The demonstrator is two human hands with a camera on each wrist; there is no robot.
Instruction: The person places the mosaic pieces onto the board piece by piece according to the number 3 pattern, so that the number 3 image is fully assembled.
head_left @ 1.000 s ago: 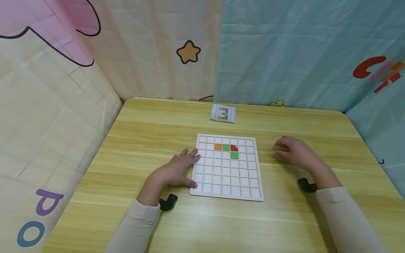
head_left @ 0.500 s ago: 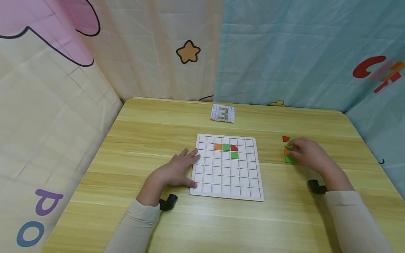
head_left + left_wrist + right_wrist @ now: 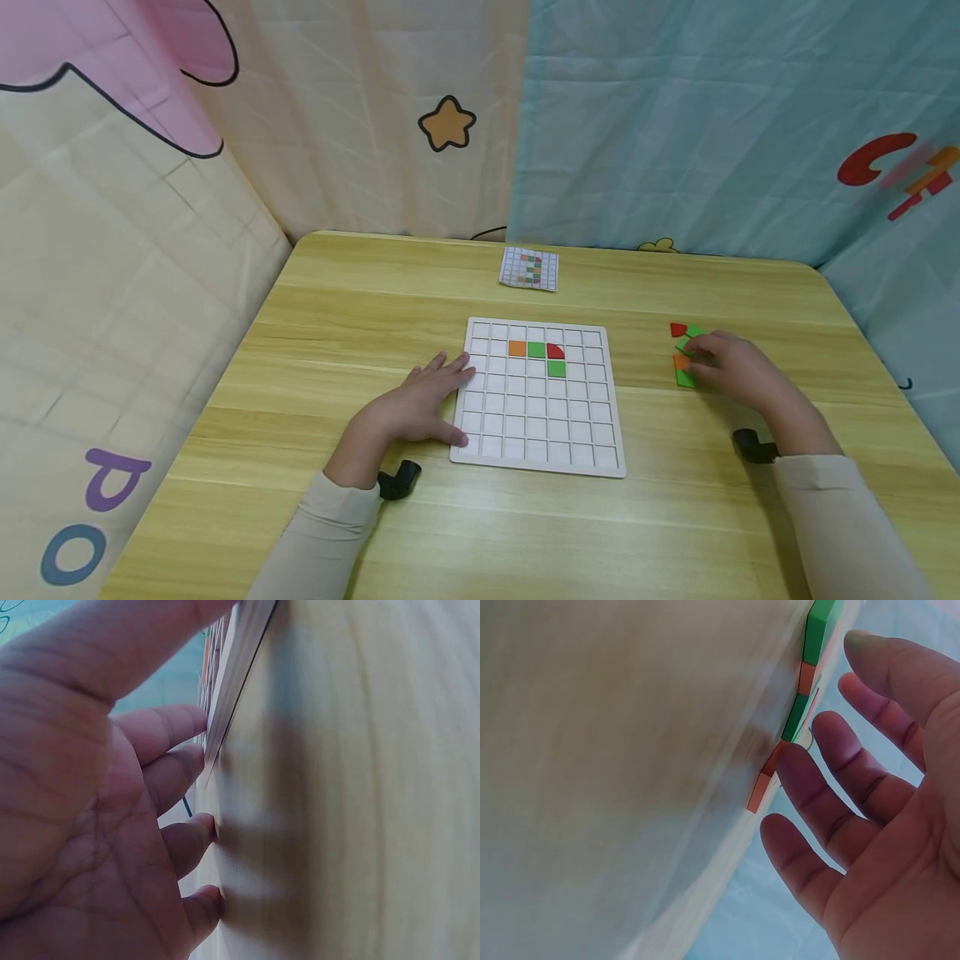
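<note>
My left hand [image 3: 411, 408] lies spread at the left edge of a white grid board [image 3: 525, 429], its thumb and some fingertips touching the rim. On the board sit an orange square tile [image 3: 517, 348], a green square tile [image 3: 536, 350] and a red rounded tile [image 3: 555, 351] in a row, with another green tile [image 3: 556, 368] below the red. My right hand [image 3: 735, 367] hovers at several loose tiles, among them a red tile [image 3: 678, 330], an orange tile [image 3: 680, 362] and a green tile [image 3: 820, 631]. In the right wrist view its fingers are loosely bent, with nothing between them.
A small printed card [image 3: 528, 268] with a coloured grid pattern lies behind the board on the wooden table [image 3: 360, 300]. Patterned curtains [image 3: 660, 125] hang behind and beside the table. A black wrist-mounted piece [image 3: 399, 480] juts below each wrist.
My right hand has moved right, away from the board side, to the loose tiles, uncovering part of them. Over the last half second it has barely moved. The left hand has stayed still.
</note>
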